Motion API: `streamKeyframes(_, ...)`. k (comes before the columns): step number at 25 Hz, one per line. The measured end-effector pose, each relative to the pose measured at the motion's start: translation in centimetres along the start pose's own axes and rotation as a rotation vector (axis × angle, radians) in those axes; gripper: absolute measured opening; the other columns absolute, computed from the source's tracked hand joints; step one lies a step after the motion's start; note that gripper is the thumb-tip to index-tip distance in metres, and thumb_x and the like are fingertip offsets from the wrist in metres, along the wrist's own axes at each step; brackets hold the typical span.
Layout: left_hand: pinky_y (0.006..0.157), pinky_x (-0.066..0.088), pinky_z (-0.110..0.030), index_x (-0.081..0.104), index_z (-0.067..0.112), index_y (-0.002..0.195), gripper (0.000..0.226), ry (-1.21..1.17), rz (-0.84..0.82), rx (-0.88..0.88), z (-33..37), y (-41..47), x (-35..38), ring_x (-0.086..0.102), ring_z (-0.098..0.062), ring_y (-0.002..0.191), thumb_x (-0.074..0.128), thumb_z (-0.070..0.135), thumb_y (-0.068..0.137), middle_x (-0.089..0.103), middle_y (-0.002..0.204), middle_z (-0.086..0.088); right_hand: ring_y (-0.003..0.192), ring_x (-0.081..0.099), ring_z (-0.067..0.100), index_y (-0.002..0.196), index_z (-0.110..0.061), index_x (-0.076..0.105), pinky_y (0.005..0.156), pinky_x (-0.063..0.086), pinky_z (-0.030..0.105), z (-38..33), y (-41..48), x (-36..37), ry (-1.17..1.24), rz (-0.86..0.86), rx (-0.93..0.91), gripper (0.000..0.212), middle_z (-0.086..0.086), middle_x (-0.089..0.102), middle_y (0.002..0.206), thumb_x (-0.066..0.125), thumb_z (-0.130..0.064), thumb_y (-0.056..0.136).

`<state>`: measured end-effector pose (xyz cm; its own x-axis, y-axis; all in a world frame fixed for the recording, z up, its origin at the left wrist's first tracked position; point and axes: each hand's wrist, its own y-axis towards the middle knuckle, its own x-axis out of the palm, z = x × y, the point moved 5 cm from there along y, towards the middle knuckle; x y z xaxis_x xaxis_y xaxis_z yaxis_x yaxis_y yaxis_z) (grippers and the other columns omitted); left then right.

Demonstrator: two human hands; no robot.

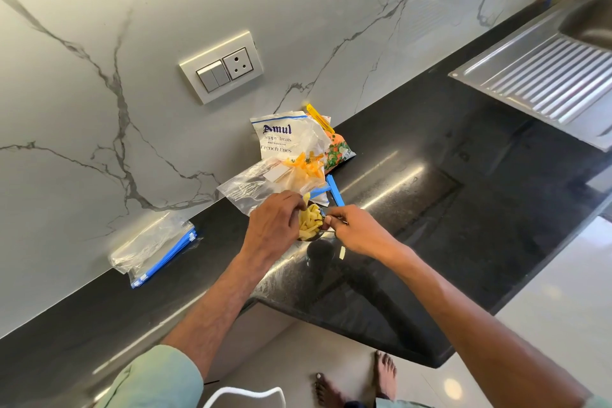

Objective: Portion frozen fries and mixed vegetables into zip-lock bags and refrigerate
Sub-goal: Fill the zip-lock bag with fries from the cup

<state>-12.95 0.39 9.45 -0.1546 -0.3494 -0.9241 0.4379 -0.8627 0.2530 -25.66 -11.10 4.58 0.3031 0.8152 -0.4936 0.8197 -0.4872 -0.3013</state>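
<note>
A small metal cup (318, 235) heaped with pale frozen fries (310, 222) sits on the black counter (430, 209). My left hand (275, 225) hovers over the cup's left side and pinches a fry at its fingertips. My right hand (357, 228) grips the cup at its right rim or handle. Just behind, the white Amul French fries bag (284, 142) leans on the wall, with a clear zip-lock bag (248, 185) lying open in front of it. The mixed vegetables bag (337, 152) stands to the right, closed by a yellow clip (316, 116).
A blue bag clip (335, 190) lies beside the fries bag. A stack of blue-edged zip-lock bags (155, 248) lies at the left by the marble wall. A wall socket (222, 68) is above. A steel sink drainboard (546, 83) fills the far right. My bare feet stand below the counter edge.
</note>
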Motion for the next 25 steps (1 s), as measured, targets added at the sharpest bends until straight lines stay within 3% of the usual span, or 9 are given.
streamKeyframes(3, 0.072, 0.059, -0.031, 0.073, 0.021, 0.096, 0.009, -0.071, 0.045, -0.102, -1.2, -0.1, 0.0, 0.070, -0.015, 0.086, 0.075, 0.014, 0.090, 0.076, 0.098, 0.005, 0.064, 0.053, 0.003, 0.109, -0.018, 0.074, 0.059, 0.037, 0.016, 0.2, 0.0, 0.0, 0.043, -0.007, 0.012, 0.023, -0.009, 0.063, 0.076, 0.052, -0.025, 0.109)
streamKeyframes(7, 0.068, 0.057, -0.029, 0.072, 0.023, 0.096, 0.010, -0.082, 0.154, -0.139, -0.9, -0.2, -0.8, 0.067, -0.011, 0.083, 0.074, 0.015, 0.091, 0.075, 0.095, 0.008, 0.065, 0.053, 0.002, 0.104, -0.021, 0.073, 0.061, 0.038, 0.017, -0.1, -0.1, 0.2, 0.039, 0.002, -0.012, 0.021, -0.014, 0.061, 0.075, 0.053, -0.025, 0.109)
streamKeyframes(12, 0.067, 0.058, -0.032, 0.070, 0.024, 0.093, 0.018, -0.095, 0.227, -0.276, -2.3, 0.2, -1.4, 0.066, -0.012, 0.081, 0.079, 0.010, 0.085, 0.072, 0.088, 0.007, 0.090, 0.067, 0.012, 0.098, -0.028, 0.073, 0.085, 0.056, 0.032, 0.2, -0.3, 0.7, 0.090, -0.069, -0.044, 0.022, -0.007, 0.071, 0.092, 0.054, -0.026, 0.108)
streamKeyframes(14, 0.060, 0.047, -0.024, 0.064, 0.021, 0.085, 0.024, -0.146, 0.240, -0.363, -3.5, 0.3, -1.6, 0.061, -0.013, 0.071, 0.080, 0.003, 0.080, 0.065, 0.082, 0.007, 0.096, 0.069, 0.017, 0.103, -0.028, 0.074, 0.091, 0.060, 0.033, 0.5, -0.7, 0.7, 0.173, -0.086, -0.052, 0.020, -0.003, 0.074, 0.099, 0.055, -0.026, 0.108)
streamKeyframes(16, 0.056, 0.038, -0.024, 0.056, 0.016, 0.083, 0.027, -0.130, 0.237, -0.372, -4.2, 0.4, -1.9, 0.053, -0.016, 0.068, 0.076, -0.002, 0.079, 0.058, 0.087, 0.001, 0.092, 0.069, 0.013, 0.106, -0.027, 0.074, 0.089, 0.059, 0.026, 0.7, -1.3, 0.5, 0.243, -0.076, -0.064, 0.020, 0.000, 0.074, 0.099, 0.055, -0.024, 0.108)
streamKeyframes(19, 0.054, 0.052, -0.036, 0.059, 0.006, 0.092, 0.020, 0.008, 0.183, -0.226, -4.0, 0.3, -2.2, 0.056, -0.023, 0.071, 0.071, -0.007, 0.082, 0.053, 0.107, -0.013, 0.074, 0.060, 0.007, 0.105, -0.027, 0.074, 0.069, 0.054, 0.017, 0.5, -2.1, -0.4, 0.293, -0.032, -0.076, 0.020, 0.003, 0.074, 0.089, 0.055, -0.023, 0.108)
streamKeyframes(21, 0.052, 0.058, -0.040, 0.061, 0.007, 0.105, 0.028, 0.099, 0.130, -0.101, -3.9, 0.1, -1.7, 0.063, -0.028, 0.078, 0.075, -0.004, 0.084, 0.047, 0.123, -0.018, 0.059, 0.049, 0.001, 0.107, -0.022, 0.075, 0.056, 0.044, 0.013, 0.3, -2.4, -1.1, 0.352, -0.026, -0.062, 0.022, -0.012, 0.066, 0.067, 0.053, -0.020, 0.109)
streamKeyframes(23, 0.050, 0.060, -0.040, 0.059, 0.011, 0.110, 0.034, 0.134, 0.108, -0.040, -4.2, -0.1, -1.1, 0.064, -0.028, 0.082, 0.078, -0.001, 0.084, 0.041, 0.129, -0.017, 0.052, 0.044, -0.001, 0.108, -0.021, 0.075, 0.051, 0.037, 0.012, 0.4, -2.4, -1.8, 0.363, -0.012, -0.052, 0.023, -0.018, 0.058, 0.058, 0.052, -0.020, 0.109)
streamKeyframes(25, 0.050, 0.061, -0.039, 0.066, 0.009, 0.101, 0.022, 0.145, 0.112, -0.011, -4.3, -0.3, -0.9, 0.065, -0.027, 0.084, 0.080, 0.002, 0.085, 0.042, 0.130, -0.018, 0.054, 0.046, -0.001, 0.106, -0.026, 0.076, 0.054, 0.038, 0.014, 0.4, -2.2, -2.4, 0.322, 0.019, -0.053, 0.024, -0.015, 0.059, 0.063, 0.053, -0.025, 0.109)
